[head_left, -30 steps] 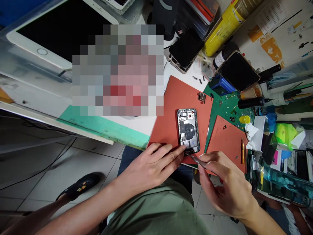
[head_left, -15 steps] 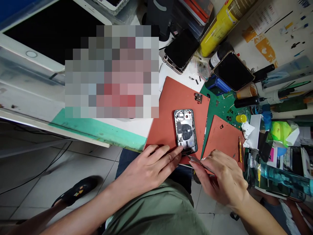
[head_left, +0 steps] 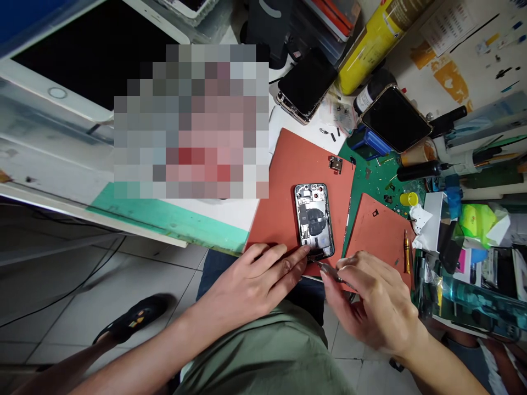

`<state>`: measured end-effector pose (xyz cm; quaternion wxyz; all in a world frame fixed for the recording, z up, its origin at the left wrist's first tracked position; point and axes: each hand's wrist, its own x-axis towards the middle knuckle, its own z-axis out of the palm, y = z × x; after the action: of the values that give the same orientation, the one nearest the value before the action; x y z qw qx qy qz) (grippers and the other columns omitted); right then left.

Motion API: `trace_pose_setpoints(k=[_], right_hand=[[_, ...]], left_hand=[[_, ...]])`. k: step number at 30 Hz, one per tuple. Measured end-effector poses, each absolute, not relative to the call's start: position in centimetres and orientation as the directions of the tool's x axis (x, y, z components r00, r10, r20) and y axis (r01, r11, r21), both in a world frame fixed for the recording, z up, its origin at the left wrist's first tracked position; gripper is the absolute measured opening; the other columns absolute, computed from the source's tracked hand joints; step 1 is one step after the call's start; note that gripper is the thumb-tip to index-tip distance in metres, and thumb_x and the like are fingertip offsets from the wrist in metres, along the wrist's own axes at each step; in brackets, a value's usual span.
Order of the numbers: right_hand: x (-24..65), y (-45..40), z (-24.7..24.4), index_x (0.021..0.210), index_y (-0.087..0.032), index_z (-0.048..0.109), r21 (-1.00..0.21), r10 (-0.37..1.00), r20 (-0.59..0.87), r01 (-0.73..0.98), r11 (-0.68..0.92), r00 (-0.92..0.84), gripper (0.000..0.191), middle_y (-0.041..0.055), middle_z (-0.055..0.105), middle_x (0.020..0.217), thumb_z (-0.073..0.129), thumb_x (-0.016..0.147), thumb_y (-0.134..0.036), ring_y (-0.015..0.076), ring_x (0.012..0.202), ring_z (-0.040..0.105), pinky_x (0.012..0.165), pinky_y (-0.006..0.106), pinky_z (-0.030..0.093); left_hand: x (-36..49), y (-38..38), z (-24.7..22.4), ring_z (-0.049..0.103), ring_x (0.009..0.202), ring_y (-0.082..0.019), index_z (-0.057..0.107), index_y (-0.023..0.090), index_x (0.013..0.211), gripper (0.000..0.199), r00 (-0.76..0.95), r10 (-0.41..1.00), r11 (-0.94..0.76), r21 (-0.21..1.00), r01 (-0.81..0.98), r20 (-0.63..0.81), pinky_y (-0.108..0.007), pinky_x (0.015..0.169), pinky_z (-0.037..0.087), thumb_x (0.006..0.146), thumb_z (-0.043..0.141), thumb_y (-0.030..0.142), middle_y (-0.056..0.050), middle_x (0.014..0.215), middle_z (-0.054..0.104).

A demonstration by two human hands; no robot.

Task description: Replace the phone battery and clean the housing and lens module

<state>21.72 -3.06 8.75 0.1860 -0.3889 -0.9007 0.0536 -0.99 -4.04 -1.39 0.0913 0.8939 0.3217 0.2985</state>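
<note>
An opened smartphone housing point(head_left: 325, 206), its inner frame, small boards and a dark round coil showing, lies on the red-brown mat point(head_left: 272, 192). My left hand point(head_left: 257, 277) reaches in from the left with fingers stretched out, fingertips resting on the phone's lower left corner. Pinched in my right hand point(head_left: 374, 296) is a slim metal tool point(head_left: 328, 269) with a ridged handle and thin pointed end; its exact kind is unclear. The tip meets the phone's bottom edge beside my left fingertips. A small dark piece there is partly hidden by the fingers.
A small metal phone part point(head_left: 335, 164) sits on the mat's far corner. To the right are a second red mat point(head_left: 376, 241), a gold screwdriver point(head_left: 407, 251) and a yellow cap point(head_left: 409, 199). Behind stand phones point(head_left: 307, 85) and a yellow spray can point(head_left: 366, 49). A blurred patch covers the left.
The tool in my right hand has shifted and turned slightly at the phone's bottom edge. My left hand stays in place. The whole view has drifted a little.
</note>
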Motion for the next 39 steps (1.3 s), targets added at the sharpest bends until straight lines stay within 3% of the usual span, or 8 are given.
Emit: trace_pose_setpoints(k=[10,17,21,25,32,35,37,39], right_hand=[[21.2,-2.6,9.0,0.095,-0.022,0.054,-0.250,0.696,0.330,0.652,0.715,-0.637,0.028,-0.0016,0.057,0.068,0.064,0.093,0.005,0.0164,0.062,0.049,0.057,0.032,0.046],[21.3,-2.8,8.6,0.095,-0.021,0.054,-0.243,0.704,0.301,0.662,0.709,-0.643,0.023,-0.0011,0.058,0.072,0.061,0.096,0.000,0.0158,0.065,0.054,0.062,0.031,0.049],[21.3,-2.9,8.2,0.094,-0.020,0.054,-0.257,0.708,0.327,0.662,0.704,-0.626,0.021,-0.0023,0.055,0.070,0.057,0.100,-0.001,0.0150,0.065,0.049,0.062,0.031,0.046],[21.3,-3.0,7.9,0.092,-0.019,0.057,-0.224,0.696,0.354,0.666,0.711,-0.624,0.018,-0.0024,0.051,0.067,0.056,0.100,-0.003,0.0156,0.064,0.047,0.059,0.031,0.043],[20.9,-2.5,7.2,0.085,-0.019,0.061,-0.179,0.664,0.414,0.660,0.730,-0.622,0.020,-0.0003,0.055,0.067,0.052,0.098,-0.006,0.0168,0.063,0.051,0.060,0.031,0.050],[21.0,-2.5,7.6,0.083,-0.019,0.061,-0.141,0.660,0.432,0.677,0.723,-0.615,0.020,-0.0016,0.052,0.063,0.054,0.096,-0.006,0.0166,0.058,0.047,0.054,0.032,0.046],[21.5,-3.1,8.2,0.088,-0.017,0.062,-0.189,0.686,0.454,0.691,0.697,-0.568,0.014,-0.0015,0.054,0.063,0.057,0.096,-0.007,0.0162,0.057,0.048,0.053,0.032,0.046],[22.2,-4.2,8.7,0.095,-0.016,0.062,-0.327,0.752,0.502,0.711,0.622,-0.427,0.008,0.0000,0.061,0.067,0.062,0.097,-0.008,0.0154,0.059,0.053,0.055,0.031,0.049]], left_hand=[[-1.0,-4.1,-1.3,0.063,0.115,-0.029,0.077,0.015,0.127,0.028,0.610,0.641,-0.768,0.378,0.517,0.467,-0.045,0.095,0.047,0.106,0.059,0.013,-0.009,0.155,0.064],[-1.0,-4.2,-2.0,0.062,0.116,-0.033,0.073,0.011,0.134,0.033,0.608,0.638,-0.770,0.397,0.499,0.473,-0.049,0.094,0.046,0.107,0.054,0.010,-0.010,0.154,0.064],[-1.0,-4.1,-2.0,0.063,0.114,-0.033,0.074,0.009,0.130,0.031,0.605,0.630,-0.776,0.407,0.481,0.487,-0.051,0.093,0.047,0.106,0.054,0.009,-0.012,0.153,0.065],[-1.0,-4.1,-2.1,0.064,0.113,-0.033,0.075,0.010,0.126,0.028,0.600,0.626,-0.780,0.405,0.478,0.497,-0.051,0.093,0.048,0.105,0.057,0.009,-0.014,0.149,0.068],[-1.0,-3.9,-2.6,0.065,0.114,-0.032,0.070,0.015,0.125,0.026,0.580,0.638,-0.770,0.422,0.478,0.507,-0.047,0.096,0.047,0.108,0.052,0.010,-0.012,0.138,0.075],[-1.1,-3.5,-2.3,0.065,0.108,-0.032,0.069,0.012,0.123,0.026,0.598,0.588,-0.808,0.357,0.469,0.546,-0.047,0.092,0.047,0.104,0.054,0.004,-0.014,0.134,0.077],[-1.1,-3.1,-2.1,0.064,0.105,-0.032,0.069,0.010,0.126,0.027,0.637,0.540,-0.839,0.289,0.461,0.550,-0.047,0.090,0.047,0.103,0.056,0.004,-0.015,0.134,0.077],[-1.2,-2.8,-2.0,0.064,0.103,-0.033,0.067,0.009,0.135,0.033,0.663,0.517,-0.850,0.234,0.472,0.541,-0.047,0.088,0.047,0.104,0.060,0.009,-0.013,0.135,0.077]])
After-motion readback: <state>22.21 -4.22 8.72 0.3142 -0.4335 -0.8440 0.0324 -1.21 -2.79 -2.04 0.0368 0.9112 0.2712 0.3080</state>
